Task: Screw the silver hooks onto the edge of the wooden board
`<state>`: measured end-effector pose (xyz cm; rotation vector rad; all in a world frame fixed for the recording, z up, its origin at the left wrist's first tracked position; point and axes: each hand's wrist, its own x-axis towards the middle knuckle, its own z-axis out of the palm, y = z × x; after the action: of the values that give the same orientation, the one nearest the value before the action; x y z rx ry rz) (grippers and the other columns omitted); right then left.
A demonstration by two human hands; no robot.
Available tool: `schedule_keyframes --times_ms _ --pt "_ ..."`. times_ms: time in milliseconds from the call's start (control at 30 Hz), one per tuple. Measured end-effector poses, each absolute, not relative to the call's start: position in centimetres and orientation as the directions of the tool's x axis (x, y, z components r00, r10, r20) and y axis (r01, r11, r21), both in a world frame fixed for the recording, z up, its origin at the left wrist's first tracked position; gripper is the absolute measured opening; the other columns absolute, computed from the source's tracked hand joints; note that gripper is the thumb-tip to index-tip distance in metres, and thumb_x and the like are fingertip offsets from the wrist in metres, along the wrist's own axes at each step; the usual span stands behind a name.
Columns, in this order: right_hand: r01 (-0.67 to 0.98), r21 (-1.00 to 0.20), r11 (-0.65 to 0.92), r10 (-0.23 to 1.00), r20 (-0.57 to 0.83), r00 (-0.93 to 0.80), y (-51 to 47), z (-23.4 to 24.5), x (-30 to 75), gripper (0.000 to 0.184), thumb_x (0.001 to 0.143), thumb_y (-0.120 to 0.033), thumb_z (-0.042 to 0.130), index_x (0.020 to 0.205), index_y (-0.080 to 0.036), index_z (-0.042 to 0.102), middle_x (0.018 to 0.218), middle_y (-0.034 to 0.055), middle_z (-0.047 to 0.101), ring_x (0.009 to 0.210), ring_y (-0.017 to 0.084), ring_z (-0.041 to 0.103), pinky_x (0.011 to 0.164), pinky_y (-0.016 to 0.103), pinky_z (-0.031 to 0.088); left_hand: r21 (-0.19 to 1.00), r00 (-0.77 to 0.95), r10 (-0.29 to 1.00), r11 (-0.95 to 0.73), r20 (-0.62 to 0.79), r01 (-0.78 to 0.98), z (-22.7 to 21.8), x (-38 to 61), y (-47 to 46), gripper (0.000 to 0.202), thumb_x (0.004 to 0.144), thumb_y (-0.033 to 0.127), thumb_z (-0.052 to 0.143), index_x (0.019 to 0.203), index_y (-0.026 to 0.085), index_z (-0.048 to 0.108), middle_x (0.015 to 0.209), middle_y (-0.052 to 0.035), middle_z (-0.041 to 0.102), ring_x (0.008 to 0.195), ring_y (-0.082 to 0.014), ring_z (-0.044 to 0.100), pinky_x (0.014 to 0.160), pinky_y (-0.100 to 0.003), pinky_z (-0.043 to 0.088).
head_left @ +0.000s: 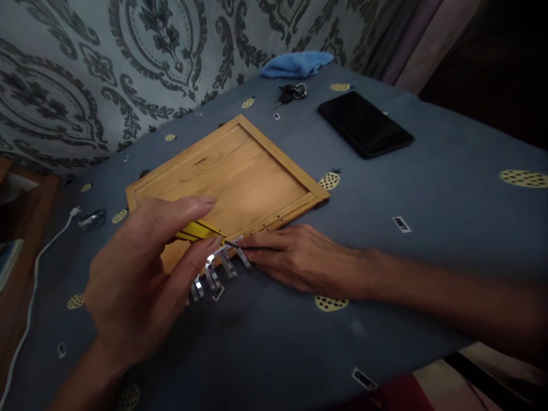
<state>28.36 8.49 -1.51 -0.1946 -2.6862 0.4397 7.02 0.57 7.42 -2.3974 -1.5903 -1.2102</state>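
Note:
My left hand (145, 274) is closed around the yellow handle of a screwdriver (199, 230), with dark stripes along it. Its shaft slants right and down to the near edge of a framed wooden board (240, 171). Along that edge sits a shiny metal hook rack (213, 273), several hooks hanging over the side. My right hand (299, 257) lies at the rack's right end, fingers pinched on it beside the screwdriver tip. Whether a screw is between those fingertips is hidden. Small dark holes show in the board's frame right of the rack.
A black phone (366, 124) lies at the right back on the blue patterned tablecloth (445, 228). Keys (291, 94) and a blue cloth (297, 64) are farther back, near the patterned curtain (158, 40). A white cable (33, 285) runs down the left side.

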Motion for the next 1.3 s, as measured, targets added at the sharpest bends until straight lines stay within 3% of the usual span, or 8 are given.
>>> schedule_keyframes --times_ms 133,333,567,733,867,1067,1300 --pt "0.074 -0.318 0.945 0.205 0.402 -0.892 8.5 -1.6 28.4 0.032 0.101 -0.014 0.041 0.122 -0.012 0.065 0.130 0.0113 0.067 0.100 0.018 0.069 0.064 0.030 0.055 0.414 0.141 0.776 -0.470 0.615 0.779 7.2 7.0 0.1 0.057 0.086 0.007 0.070 0.133 0.038 0.060 0.118 0.0081 0.072 0.105 -0.0131 0.069 0.083 -0.027 0.063" --pt "0.094 -0.342 0.935 0.218 0.345 -0.913 8.5 -1.5 28.5 0.032 0.102 -0.017 0.042 0.122 -0.014 0.066 0.134 0.0111 0.065 0.097 0.018 0.069 0.065 0.031 0.054 0.441 0.134 0.776 -0.480 0.616 0.758 6.8 7.0 -0.2 0.066 0.085 0.003 0.070 0.136 0.043 0.056 0.123 0.0073 0.069 0.106 -0.0149 0.069 0.087 -0.033 0.062" --pt "0.092 -0.355 0.930 0.226 0.357 -0.906 8.4 -1.5 28.6 0.029 0.098 -0.014 0.052 0.123 -0.015 0.065 0.136 0.0102 0.064 0.102 0.019 0.069 0.060 0.028 0.051 0.352 0.162 0.709 -0.519 0.687 0.779 6.5 7.3 0.2 0.065 0.084 0.006 0.074 0.134 0.043 0.058 0.114 0.0079 0.070 0.104 -0.0130 0.067 0.078 -0.026 0.064" --pt "0.080 -0.363 0.928 0.219 0.361 -0.906 8.5 -1.1 28.5 0.030 0.098 -0.012 0.051 0.124 -0.013 0.065 0.136 0.0106 0.064 0.100 0.019 0.069 0.060 0.030 0.052 0.444 0.103 0.733 -0.511 0.672 0.736 6.6 7.5 0.1 0.060 0.082 0.006 0.074 0.132 0.036 0.061 0.115 0.0012 0.067 0.099 -0.0157 0.070 0.074 -0.026 0.067" --pt "0.091 -0.376 0.922 0.228 0.337 -0.914 8.5 -1.0 28.5 0.031 0.098 -0.014 0.050 0.126 -0.013 0.065 0.137 0.0106 0.063 0.098 0.019 0.070 0.061 0.030 0.053 0.533 0.047 0.791 -0.453 0.609 0.714 6.4 7.5 0.1 0.057 0.086 0.006 0.068 0.132 0.038 0.060 0.122 -0.0012 0.063 0.097 -0.0168 0.071 0.076 -0.030 0.068" --pt "0.089 -0.364 0.927 0.225 0.352 -0.909 8.5 -1.4 28.6 0.032 0.098 -0.014 0.051 0.127 -0.011 0.065 0.138 0.0115 0.063 0.103 0.021 0.070 0.066 0.032 0.056 0.441 0.077 0.733 -0.486 0.676 0.755 6.4 7.6 0.2 0.055 0.085 0.009 0.072 0.130 0.039 0.061 0.112 -0.0003 0.066 0.102 -0.0187 0.068 0.069 -0.027 0.068" --pt "0.088 -0.334 0.938 0.221 0.385 -0.896 8.5 -1.7 28.4 0.033 0.100 -0.015 0.047 0.127 -0.011 0.065 0.137 0.0086 0.064 0.099 0.022 0.071 0.062 0.034 0.056 0.469 0.079 0.752 -0.486 0.654 0.737 6.7 7.6 0.3 0.051 0.084 0.007 0.070 0.129 0.030 0.064 0.114 -0.0002 0.065 0.097 -0.0171 0.069 0.071 -0.025 0.067"
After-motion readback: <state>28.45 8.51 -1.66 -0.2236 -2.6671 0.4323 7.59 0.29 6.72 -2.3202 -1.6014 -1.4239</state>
